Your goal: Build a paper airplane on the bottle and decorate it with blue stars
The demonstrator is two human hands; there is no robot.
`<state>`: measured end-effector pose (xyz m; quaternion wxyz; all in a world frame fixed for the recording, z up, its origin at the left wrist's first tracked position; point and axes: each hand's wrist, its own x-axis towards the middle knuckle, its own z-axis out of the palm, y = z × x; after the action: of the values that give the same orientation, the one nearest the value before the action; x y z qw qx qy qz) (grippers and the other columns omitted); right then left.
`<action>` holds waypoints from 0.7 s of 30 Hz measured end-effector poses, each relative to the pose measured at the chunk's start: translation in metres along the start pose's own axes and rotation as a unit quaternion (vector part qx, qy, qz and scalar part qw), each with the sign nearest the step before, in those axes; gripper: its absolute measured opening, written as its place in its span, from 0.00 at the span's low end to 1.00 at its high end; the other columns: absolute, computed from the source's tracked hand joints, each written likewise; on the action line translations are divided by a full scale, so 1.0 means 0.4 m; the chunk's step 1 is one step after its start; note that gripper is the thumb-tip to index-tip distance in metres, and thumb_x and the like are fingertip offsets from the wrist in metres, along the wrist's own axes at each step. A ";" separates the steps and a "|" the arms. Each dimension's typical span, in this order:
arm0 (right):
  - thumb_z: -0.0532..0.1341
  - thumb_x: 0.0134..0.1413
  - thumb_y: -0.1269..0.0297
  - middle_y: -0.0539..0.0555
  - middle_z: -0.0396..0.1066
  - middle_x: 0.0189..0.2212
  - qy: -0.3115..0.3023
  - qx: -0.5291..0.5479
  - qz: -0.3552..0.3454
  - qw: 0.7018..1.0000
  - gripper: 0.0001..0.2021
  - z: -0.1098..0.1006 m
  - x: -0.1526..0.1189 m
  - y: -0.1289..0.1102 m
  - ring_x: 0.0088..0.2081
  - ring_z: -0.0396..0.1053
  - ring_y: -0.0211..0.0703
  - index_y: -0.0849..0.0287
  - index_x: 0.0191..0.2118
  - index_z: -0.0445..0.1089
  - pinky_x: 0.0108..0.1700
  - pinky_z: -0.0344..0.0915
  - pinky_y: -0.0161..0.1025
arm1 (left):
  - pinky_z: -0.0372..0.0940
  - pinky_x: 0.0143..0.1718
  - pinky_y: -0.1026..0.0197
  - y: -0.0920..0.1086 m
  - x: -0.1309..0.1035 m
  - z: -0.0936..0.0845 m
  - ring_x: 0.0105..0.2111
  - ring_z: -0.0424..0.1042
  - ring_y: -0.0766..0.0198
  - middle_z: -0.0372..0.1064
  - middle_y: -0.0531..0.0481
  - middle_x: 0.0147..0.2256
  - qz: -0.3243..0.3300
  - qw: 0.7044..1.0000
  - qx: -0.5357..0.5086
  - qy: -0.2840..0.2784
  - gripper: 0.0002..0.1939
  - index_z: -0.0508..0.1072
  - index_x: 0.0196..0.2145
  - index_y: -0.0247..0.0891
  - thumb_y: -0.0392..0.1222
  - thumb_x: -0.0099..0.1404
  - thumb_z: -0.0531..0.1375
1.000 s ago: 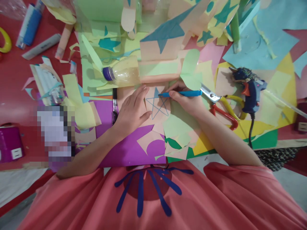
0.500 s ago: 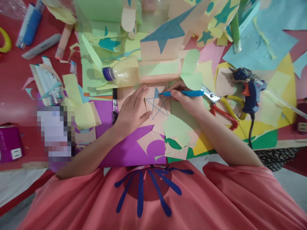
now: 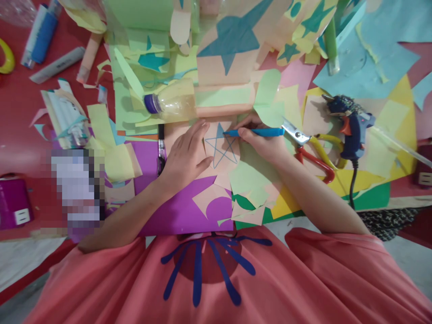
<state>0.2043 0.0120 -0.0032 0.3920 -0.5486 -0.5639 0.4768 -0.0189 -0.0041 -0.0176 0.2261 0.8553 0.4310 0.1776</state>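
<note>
My right hand (image 3: 265,139) grips a blue felt-tip pen (image 3: 266,132), its tip on a star outline (image 3: 221,148) drawn in blue lines. The star's top point is filled in with blue. It lies on a pale peach sheet (image 3: 219,173), which my left hand (image 3: 189,157) presses down with fingers stretched out. Just left of that hand is a black-and-clear pen (image 3: 161,150). Above both hands lies a clear plastic bottle (image 3: 175,102) with a purple cap, joined to a paper-wrapped section. A pale green rounded paper piece (image 3: 268,99) overhangs my right fingers.
Scissors (image 3: 299,137) with red and yellow handles lie right of my right hand, beside a blue glue gun (image 3: 354,130) with a cord. Markers (image 3: 45,38) and paper scraps cover the left. Purple card (image 3: 189,211) lies in front; a blue cut-out star (image 3: 232,38) is at the back.
The pen's rear end has shifted slightly left while its tip stays at the star's top point. At the back, more of the blue cut-out star shows. My left hand keeps its place.
</note>
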 end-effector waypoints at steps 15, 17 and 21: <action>0.60 0.49 0.71 0.48 0.66 0.23 -0.001 -0.002 0.001 1.000 0.06 -0.002 0.000 0.000 0.29 0.68 0.38 0.56 0.24 0.67 0.39 0.70 0.40 | 0.58 0.63 0.45 -0.002 -0.001 0.002 0.66 0.56 0.48 0.52 0.38 0.66 -0.001 1.000 -0.008 0.007 0.40 0.46 0.66 0.42 0.37 0.63 0.62; 0.60 0.50 0.70 0.48 0.65 0.22 0.008 0.007 0.000 1.000 0.05 -0.001 0.000 0.001 0.29 0.68 0.37 0.56 0.25 0.67 0.39 0.71 0.40 | 0.59 0.63 0.45 -0.003 -0.002 0.002 0.65 0.56 0.48 0.53 0.37 0.66 0.005 1.000 -0.009 0.011 0.39 0.46 0.66 0.42 0.37 0.63 0.62; 0.59 0.49 0.72 0.48 0.65 0.21 0.004 0.027 -0.025 0.999 0.06 0.000 0.002 0.001 0.26 0.67 0.37 0.56 0.24 0.67 0.37 0.70 0.40 | 0.59 0.62 0.47 -0.006 -0.003 0.000 0.65 0.56 0.49 0.52 0.36 0.66 0.016 1.000 -0.015 0.012 0.38 0.45 0.66 0.41 0.37 0.64 0.60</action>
<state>0.2043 0.0126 -0.0036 0.4203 -0.5257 -0.5630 0.4796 -0.0212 -0.0040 -0.0189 0.2307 0.8564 0.4174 0.1977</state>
